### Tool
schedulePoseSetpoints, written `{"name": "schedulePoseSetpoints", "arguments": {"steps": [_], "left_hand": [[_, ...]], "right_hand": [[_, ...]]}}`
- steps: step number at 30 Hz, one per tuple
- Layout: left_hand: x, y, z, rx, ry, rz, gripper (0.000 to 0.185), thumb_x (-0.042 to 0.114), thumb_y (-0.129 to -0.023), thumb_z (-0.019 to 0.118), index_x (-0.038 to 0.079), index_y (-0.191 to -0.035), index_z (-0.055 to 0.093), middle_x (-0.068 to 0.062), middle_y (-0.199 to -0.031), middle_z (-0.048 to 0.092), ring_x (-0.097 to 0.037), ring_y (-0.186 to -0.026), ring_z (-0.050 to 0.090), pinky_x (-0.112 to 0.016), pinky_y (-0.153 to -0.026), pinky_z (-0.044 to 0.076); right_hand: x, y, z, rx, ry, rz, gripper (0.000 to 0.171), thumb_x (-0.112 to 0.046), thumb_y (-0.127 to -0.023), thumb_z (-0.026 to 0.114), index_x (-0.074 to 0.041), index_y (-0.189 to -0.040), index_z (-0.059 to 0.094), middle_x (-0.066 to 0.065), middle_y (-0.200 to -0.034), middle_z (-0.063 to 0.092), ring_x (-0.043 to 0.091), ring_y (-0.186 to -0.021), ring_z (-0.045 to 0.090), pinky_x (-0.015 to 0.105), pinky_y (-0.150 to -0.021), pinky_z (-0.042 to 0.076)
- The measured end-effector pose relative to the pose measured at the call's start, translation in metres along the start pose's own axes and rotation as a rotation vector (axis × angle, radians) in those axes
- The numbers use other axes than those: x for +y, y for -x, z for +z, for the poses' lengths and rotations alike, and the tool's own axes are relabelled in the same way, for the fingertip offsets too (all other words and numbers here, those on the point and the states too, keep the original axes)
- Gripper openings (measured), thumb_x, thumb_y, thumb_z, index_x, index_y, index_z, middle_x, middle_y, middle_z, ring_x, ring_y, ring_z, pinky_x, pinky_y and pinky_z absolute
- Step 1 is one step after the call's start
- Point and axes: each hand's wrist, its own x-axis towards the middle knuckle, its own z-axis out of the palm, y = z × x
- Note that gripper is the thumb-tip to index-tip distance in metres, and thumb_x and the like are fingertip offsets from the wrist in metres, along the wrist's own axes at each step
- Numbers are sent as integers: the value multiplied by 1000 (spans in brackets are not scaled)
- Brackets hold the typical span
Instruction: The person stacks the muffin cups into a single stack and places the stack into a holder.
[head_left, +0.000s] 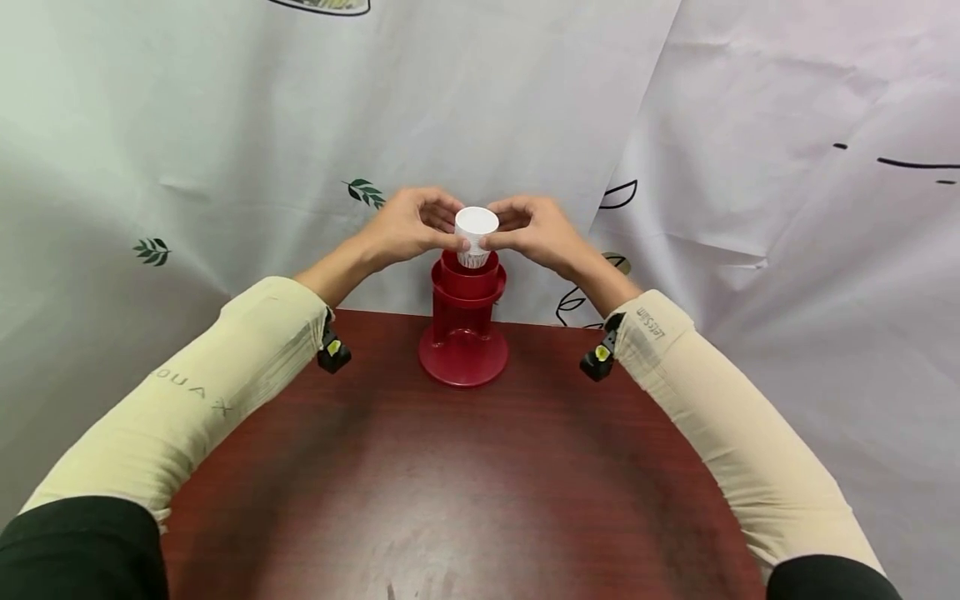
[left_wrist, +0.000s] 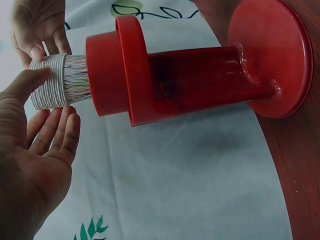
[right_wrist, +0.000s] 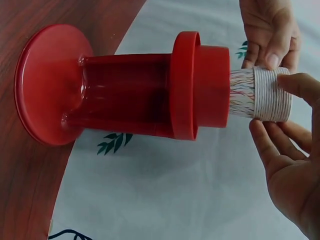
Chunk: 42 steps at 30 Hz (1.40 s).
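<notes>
A nested stack of white paper cups stands upright, its lower part inside the top ring of a red cup dispenser. My left hand holds the stack from the left, thumb on the near side and fingers behind. From the right, my right hand holds it the same way. In the left wrist view the layered rims lie between thumb and fingers, above a body printed with thin coloured lines. The right wrist view shows the cups' lower end hidden by the red ring.
The dispenser's round red base rests near the far edge of a dark reddish-brown table. Behind it hangs a white cloth with leaf prints. Small black cameras sit on both wrists over pale sleeves.
</notes>
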Motion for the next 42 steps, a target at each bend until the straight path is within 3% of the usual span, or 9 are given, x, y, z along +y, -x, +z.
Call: {"name": "schedulePoseSetpoints", "arguments": {"steps": [7, 13, 20, 24, 33, 42], "left_hand": [[-7, 0, 3, -16, -45, -17, 46, 15, -94, 92, 5, -135, 75, -17, -128, 78, -25, -112, 77, -28, -92, 61], [-13, 1, 6, -14, -90, -22, 44, 14, -91, 93, 3, -130, 77, -16, -120, 78, -24, -107, 72, -27, -92, 59], [-19, 3, 8, -10, -122, -37, 42, 13, -88, 94, 3, -126, 80, -14, -114, 78, -27, -108, 68, -34, -97, 54], [-20, 4, 10, -27, -142, -68, 46, 16, -88, 94, 3, -130, 79, -16, -123, 78, -30, -115, 68, -38, -101, 53], [-21, 3, 13, -64, -185, -122, 52, 22, -91, 91, 3, -137, 77, -16, -145, 63, -37, -134, 66, -52, -112, 56], [-23, 2, 12, -69, -164, -143, 56, 24, -93, 89, 3, -143, 74, -17, -144, 69, -33, -131, 65, -44, -106, 56]], "right_hand": [[7, 0, 5, -3, 17, 0, 47, -18, -93, 91, -6, -137, 78, 16, -129, 82, 23, -114, 79, 36, -99, 61], [16, 0, 13, 2, 29, 2, 47, -18, -92, 90, -5, -135, 79, 16, -127, 83, 22, -110, 79, 31, -93, 61], [22, 0, 21, 9, 9, 44, 48, -19, -91, 89, -5, -135, 78, 17, -132, 81, 30, -123, 78, 36, -96, 62], [26, 0, 23, 2, 4, 77, 49, -21, -91, 89, -5, -136, 77, 17, -136, 79, 32, -129, 75, 42, -101, 62], [32, 1, 24, -19, 0, 115, 55, -24, -92, 89, -4, -141, 74, 16, -142, 76, 31, -133, 73, 42, -105, 61], [34, 4, 22, -18, -11, 141, 57, -25, -95, 85, -5, -147, 71, 17, -149, 72, 33, -139, 71, 46, -108, 60]]}}
